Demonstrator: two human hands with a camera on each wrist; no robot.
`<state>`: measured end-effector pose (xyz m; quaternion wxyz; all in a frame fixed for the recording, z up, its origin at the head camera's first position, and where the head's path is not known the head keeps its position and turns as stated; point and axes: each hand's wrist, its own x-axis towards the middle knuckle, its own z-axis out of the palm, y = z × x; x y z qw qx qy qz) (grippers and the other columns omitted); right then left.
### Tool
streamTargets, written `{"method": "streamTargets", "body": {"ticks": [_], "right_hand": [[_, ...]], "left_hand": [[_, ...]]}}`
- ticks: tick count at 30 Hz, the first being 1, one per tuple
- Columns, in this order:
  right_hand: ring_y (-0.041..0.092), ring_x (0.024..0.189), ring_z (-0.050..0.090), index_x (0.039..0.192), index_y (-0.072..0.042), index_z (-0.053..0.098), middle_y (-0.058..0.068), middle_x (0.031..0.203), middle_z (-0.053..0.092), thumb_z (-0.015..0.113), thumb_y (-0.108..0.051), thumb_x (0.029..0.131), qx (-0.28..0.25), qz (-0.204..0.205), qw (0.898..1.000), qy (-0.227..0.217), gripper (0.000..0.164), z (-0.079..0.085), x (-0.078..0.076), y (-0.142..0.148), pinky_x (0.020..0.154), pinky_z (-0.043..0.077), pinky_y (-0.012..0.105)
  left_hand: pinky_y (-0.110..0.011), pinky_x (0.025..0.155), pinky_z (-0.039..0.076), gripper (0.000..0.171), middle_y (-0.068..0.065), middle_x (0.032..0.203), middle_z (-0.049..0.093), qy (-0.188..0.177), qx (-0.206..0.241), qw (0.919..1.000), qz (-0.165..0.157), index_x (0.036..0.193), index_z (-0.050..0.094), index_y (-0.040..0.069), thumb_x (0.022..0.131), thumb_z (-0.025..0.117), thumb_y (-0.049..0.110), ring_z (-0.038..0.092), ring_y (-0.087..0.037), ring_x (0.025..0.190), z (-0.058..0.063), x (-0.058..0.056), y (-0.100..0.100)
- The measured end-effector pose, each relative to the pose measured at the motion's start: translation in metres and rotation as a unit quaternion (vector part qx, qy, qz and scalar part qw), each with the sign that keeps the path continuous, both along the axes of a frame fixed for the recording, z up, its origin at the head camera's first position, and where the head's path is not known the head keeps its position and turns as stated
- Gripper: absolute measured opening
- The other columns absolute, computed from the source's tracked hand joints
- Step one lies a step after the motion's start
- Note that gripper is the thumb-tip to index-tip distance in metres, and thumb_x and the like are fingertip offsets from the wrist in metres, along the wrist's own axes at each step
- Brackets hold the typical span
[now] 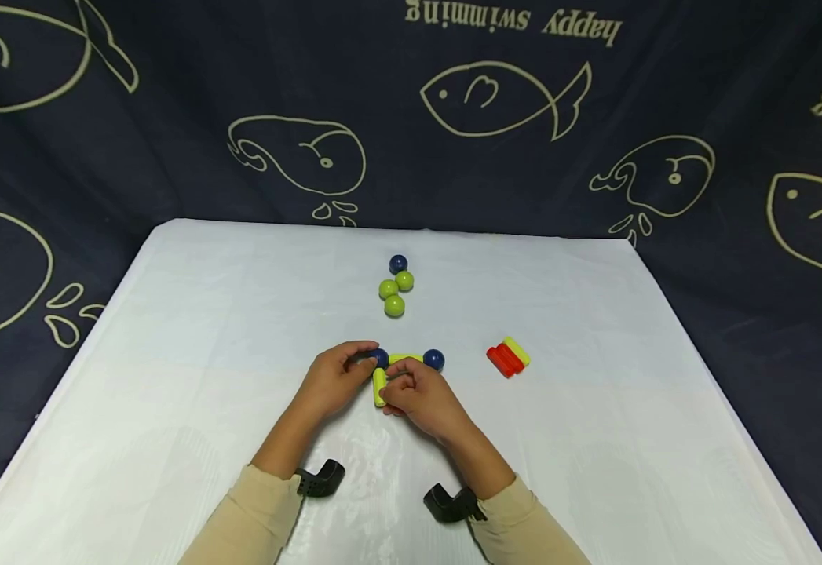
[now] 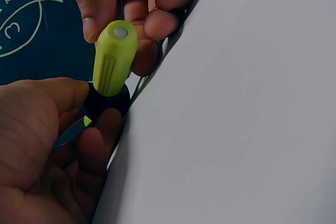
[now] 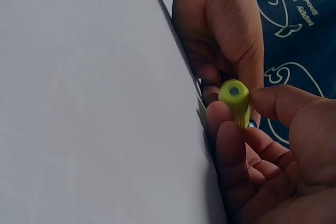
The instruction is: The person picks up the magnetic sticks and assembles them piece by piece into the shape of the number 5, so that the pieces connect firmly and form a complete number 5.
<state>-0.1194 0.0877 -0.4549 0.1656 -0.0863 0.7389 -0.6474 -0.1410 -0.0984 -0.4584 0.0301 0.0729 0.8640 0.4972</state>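
While left hand (image 1: 331, 382) pinches dark blue corner ball (image 1: 381, 358) between thumb and fingers, right hand (image 1: 423, 399) pinches first yellow rod (image 1: 378, 384) at corner ball's near side. Right of corner ball: second yellow rod (image 1: 405, 358), then blue end ball (image 1: 434, 360). Beyond corner ball: three green balls (image 1: 394, 306), loose blue ball (image 1: 398, 264). Well right of corner ball: red rods (image 1: 501, 362), third yellow rod (image 1: 517, 350).

A glossy dark-blue ball (image 1: 381, 358) is gripped. Right of it, a second blue ball (image 1: 434, 360) is linked by a yellow rod (image 1: 405, 356); at its near side, a grooved, silver-tipped yellow-green stick (image 1: 379, 386) is pinched.
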Motion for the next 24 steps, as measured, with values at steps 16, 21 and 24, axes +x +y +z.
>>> {"method": "streamTargets", "body": {"ticks": [16, 21, 24], "right_hand": [[0.020, 0.071, 0.068, 0.113, 0.003, 0.059, 0.007, 0.087, 0.066, 0.066, -0.005, 0.092, 0.028, -0.010, 1.000, 0.003, 0.024, 0.007, 0.001, -0.001, 0.067, 0.057, 0.031], [0.021, 0.073, 0.066, 0.110, 0.003, 0.061, 0.007, 0.088, 0.063, 0.065, -0.007, 0.094, 0.065, -0.015, 0.997, 0.027, 0.019, 0.015, -0.001, 0.005, 0.068, 0.057, 0.034], [0.023, 0.074, 0.065, 0.109, 0.001, 0.061, 0.008, 0.089, 0.064, 0.066, -0.008, 0.095, 0.087, -0.015, 0.995, 0.039, 0.017, 0.020, -0.005, 0.012, 0.068, 0.056, 0.034]], "left_hand": [[-0.034, 0.071, 0.047, 0.030, -0.001, 0.092, 0.069, 0.004, 0.003, 1.0000, -0.001, 0.124, 0.069, 0.014, 0.095, 0.067, 0.021, 0.058, -0.013, 0.074, 0.000, -0.001, -0.002], [-0.034, 0.071, 0.047, 0.030, -0.001, 0.094, 0.069, 0.000, 0.004, 1.0000, -0.001, 0.124, 0.069, 0.015, 0.095, 0.067, 0.022, 0.058, -0.014, 0.075, -0.001, -0.002, 0.000], [-0.034, 0.070, 0.047, 0.030, 0.000, 0.094, 0.069, -0.004, 0.004, 1.0000, 0.000, 0.124, 0.069, 0.015, 0.095, 0.067, 0.022, 0.058, -0.014, 0.075, -0.002, -0.001, 0.000]]}}
